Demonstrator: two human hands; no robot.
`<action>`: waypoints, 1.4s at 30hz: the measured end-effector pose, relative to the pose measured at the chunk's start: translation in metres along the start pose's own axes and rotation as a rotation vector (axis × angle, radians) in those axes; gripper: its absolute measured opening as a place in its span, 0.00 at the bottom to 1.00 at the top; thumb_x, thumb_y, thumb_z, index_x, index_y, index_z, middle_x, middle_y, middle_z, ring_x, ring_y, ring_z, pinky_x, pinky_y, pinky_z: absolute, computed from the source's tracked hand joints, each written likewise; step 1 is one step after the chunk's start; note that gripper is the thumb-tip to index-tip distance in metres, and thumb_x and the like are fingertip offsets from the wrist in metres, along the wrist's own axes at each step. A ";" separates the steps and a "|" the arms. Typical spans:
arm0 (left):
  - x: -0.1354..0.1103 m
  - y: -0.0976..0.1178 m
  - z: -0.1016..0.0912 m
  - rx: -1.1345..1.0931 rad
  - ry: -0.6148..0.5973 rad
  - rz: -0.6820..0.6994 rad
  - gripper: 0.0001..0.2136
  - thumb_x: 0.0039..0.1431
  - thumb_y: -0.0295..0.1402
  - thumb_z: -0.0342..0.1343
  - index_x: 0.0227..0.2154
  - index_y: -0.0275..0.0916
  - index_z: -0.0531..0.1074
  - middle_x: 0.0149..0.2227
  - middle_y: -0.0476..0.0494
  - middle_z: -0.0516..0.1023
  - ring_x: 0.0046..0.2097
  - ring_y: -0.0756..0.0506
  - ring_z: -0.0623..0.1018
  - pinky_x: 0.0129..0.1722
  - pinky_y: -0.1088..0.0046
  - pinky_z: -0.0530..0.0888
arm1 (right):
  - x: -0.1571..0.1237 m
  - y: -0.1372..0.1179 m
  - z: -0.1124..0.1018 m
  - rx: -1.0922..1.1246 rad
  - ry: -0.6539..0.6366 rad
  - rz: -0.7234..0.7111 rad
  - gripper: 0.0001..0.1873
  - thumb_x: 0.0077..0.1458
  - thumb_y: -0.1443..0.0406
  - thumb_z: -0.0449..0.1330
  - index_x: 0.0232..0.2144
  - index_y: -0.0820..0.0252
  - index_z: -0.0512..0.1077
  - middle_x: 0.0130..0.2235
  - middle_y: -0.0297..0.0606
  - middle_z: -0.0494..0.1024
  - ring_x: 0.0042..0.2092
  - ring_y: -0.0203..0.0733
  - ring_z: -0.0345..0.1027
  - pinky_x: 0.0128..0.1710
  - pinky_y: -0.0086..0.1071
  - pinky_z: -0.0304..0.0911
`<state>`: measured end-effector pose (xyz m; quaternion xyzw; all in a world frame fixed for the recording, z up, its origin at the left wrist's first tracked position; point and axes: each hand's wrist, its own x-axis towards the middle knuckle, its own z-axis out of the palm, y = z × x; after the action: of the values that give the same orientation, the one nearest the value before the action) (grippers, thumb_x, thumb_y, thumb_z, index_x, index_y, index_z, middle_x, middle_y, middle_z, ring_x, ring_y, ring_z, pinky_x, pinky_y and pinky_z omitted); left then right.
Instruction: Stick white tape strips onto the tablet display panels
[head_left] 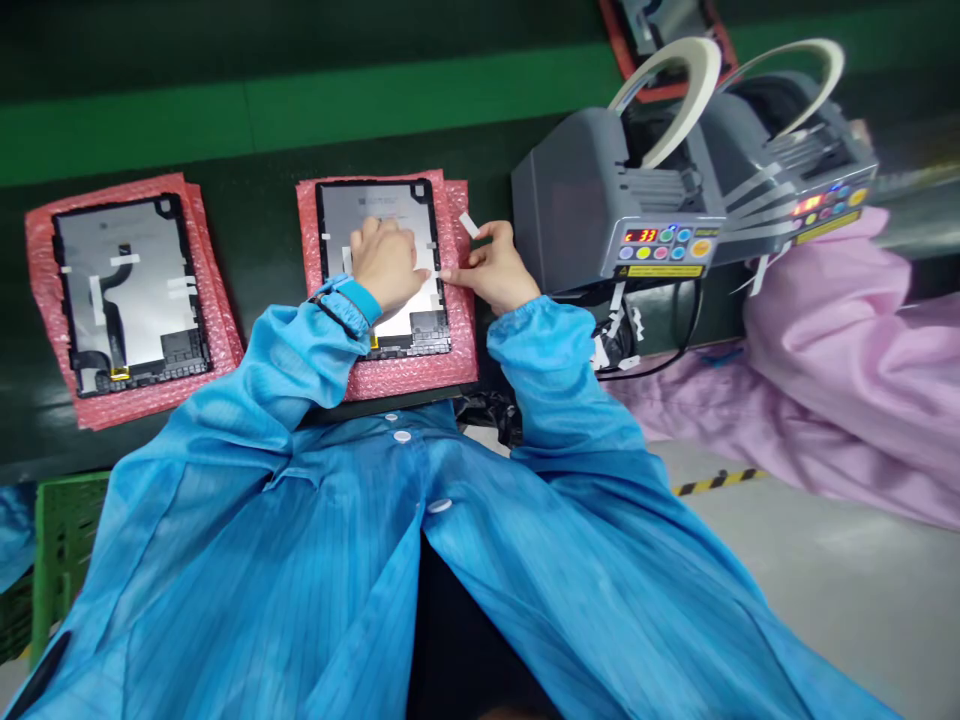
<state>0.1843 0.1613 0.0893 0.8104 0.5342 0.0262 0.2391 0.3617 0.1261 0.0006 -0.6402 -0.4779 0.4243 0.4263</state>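
Note:
An opened tablet screen assembly [416, 210] with a grey back and black frame lies on pink bubble wrap [375, 382] in front of me. My left hand [386, 262] rests palm down on its back, fingers loosely spread and thumb pointing right; the part under the palm is hidden. At the assembly's right edge is my right hand [501, 270]. A short white tape strip [469, 225] sticks up from its fingertips, and the thumb reaches to the frame's edge. Small white tape pieces also sit on the frame and back.
A similar tablet assembly [150, 290] lies on bubble wrap at the left. Right of my hands stands a grey tape dispenser [570, 200] with a lit display, beside a second dispenser [787, 160]. A co-worker's pink sleeve [832, 300] is at the right. A black cable [694, 320] hangs below.

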 end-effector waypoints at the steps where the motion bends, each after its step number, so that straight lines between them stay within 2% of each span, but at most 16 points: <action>1: 0.001 -0.003 -0.001 -0.019 0.018 0.002 0.08 0.55 0.34 0.65 0.34 0.38 0.74 0.46 0.38 0.73 0.59 0.30 0.66 0.59 0.51 0.63 | -0.001 0.000 -0.003 0.017 -0.011 -0.006 0.37 0.37 0.54 0.76 0.41 0.52 0.57 0.30 0.26 0.62 0.31 0.33 0.63 0.32 0.31 0.64; 3: 0.004 -0.011 -0.005 -0.071 0.061 0.019 0.07 0.56 0.33 0.65 0.36 0.39 0.74 0.46 0.39 0.73 0.58 0.32 0.67 0.58 0.53 0.64 | -0.004 -0.006 -0.009 0.033 -0.038 -0.031 0.32 0.41 0.50 0.73 0.39 0.52 0.58 0.30 0.27 0.61 0.31 0.33 0.61 0.32 0.30 0.63; 5: 0.008 -0.016 -0.010 -0.134 0.094 0.050 0.04 0.59 0.32 0.61 0.38 0.41 0.74 0.44 0.41 0.74 0.56 0.35 0.69 0.57 0.55 0.65 | -0.008 -0.018 -0.015 0.006 -0.053 -0.077 0.25 0.50 0.45 0.65 0.35 0.54 0.60 0.29 0.29 0.61 0.32 0.34 0.60 0.33 0.31 0.62; 7: 0.012 -0.019 -0.015 -0.185 0.100 0.102 0.04 0.63 0.33 0.57 0.38 0.42 0.75 0.42 0.42 0.76 0.53 0.38 0.71 0.56 0.57 0.66 | -0.013 -0.033 -0.018 -0.045 -0.066 -0.129 0.23 0.56 0.43 0.58 0.31 0.55 0.62 0.29 0.31 0.63 0.33 0.35 0.61 0.35 0.32 0.63; 10: 0.016 -0.019 -0.018 -0.206 0.070 0.192 0.06 0.64 0.35 0.55 0.36 0.42 0.76 0.41 0.42 0.77 0.51 0.39 0.72 0.55 0.58 0.67 | -0.018 -0.051 -0.017 -0.108 -0.121 -0.177 0.26 0.57 0.40 0.55 0.28 0.55 0.64 0.28 0.32 0.65 0.33 0.37 0.60 0.36 0.34 0.63; 13: 0.017 -0.018 -0.016 -0.193 0.032 0.230 0.06 0.63 0.35 0.57 0.33 0.41 0.77 0.39 0.42 0.78 0.51 0.39 0.73 0.55 0.58 0.67 | -0.020 -0.059 -0.014 -0.136 -0.164 -0.192 0.25 0.57 0.41 0.56 0.27 0.56 0.66 0.27 0.32 0.66 0.33 0.37 0.61 0.38 0.34 0.64; 17: 0.019 -0.018 -0.012 -0.191 -0.006 0.173 0.05 0.61 0.30 0.58 0.30 0.40 0.77 0.37 0.42 0.79 0.49 0.39 0.75 0.54 0.58 0.68 | -0.016 -0.055 -0.012 -0.107 -0.101 -0.120 0.19 0.58 0.50 0.60 0.28 0.58 0.69 0.25 0.32 0.66 0.32 0.37 0.62 0.37 0.34 0.64; 20: 0.019 -0.018 -0.011 -0.231 -0.015 0.105 0.05 0.61 0.29 0.58 0.30 0.38 0.77 0.36 0.42 0.79 0.44 0.41 0.77 0.50 0.61 0.70 | -0.013 -0.049 -0.011 -0.073 -0.031 -0.067 0.15 0.56 0.55 0.63 0.27 0.59 0.70 0.25 0.32 0.67 0.31 0.36 0.62 0.36 0.34 0.64; 24: 0.020 -0.019 -0.009 -0.266 -0.037 0.080 0.06 0.62 0.30 0.57 0.30 0.37 0.77 0.34 0.42 0.79 0.41 0.42 0.77 0.46 0.63 0.71 | -0.008 -0.046 -0.003 -0.088 -0.053 -0.066 0.13 0.54 0.58 0.65 0.25 0.59 0.69 0.25 0.32 0.68 0.31 0.36 0.61 0.36 0.34 0.64; 32: 0.015 -0.013 0.001 -0.059 0.030 0.064 0.08 0.64 0.33 0.55 0.31 0.37 0.76 0.44 0.38 0.78 0.57 0.34 0.69 0.57 0.54 0.63 | 0.000 -0.038 0.009 -0.206 -0.023 -0.111 0.13 0.52 0.61 0.65 0.23 0.57 0.66 0.25 0.32 0.66 0.33 0.40 0.62 0.42 0.39 0.65; 38: 0.013 -0.008 0.002 -0.013 0.009 0.062 0.09 0.65 0.34 0.54 0.32 0.37 0.75 0.46 0.35 0.77 0.58 0.32 0.67 0.59 0.53 0.61 | 0.001 -0.033 0.011 -0.299 0.003 -0.120 0.13 0.51 0.61 0.64 0.21 0.56 0.65 0.23 0.33 0.65 0.30 0.39 0.59 0.40 0.40 0.65; 42: 0.013 -0.008 0.004 -0.024 0.015 0.081 0.09 0.65 0.34 0.54 0.32 0.37 0.75 0.46 0.35 0.76 0.59 0.31 0.67 0.60 0.52 0.59 | 0.000 -0.038 0.012 -0.340 -0.001 -0.104 0.11 0.50 0.66 0.63 0.21 0.57 0.64 0.22 0.31 0.66 0.27 0.36 0.57 0.37 0.37 0.64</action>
<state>0.1838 0.1737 0.0796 0.8283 0.5023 0.0482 0.2434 0.3404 0.1346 0.0334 -0.6776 -0.5752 0.3149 0.3329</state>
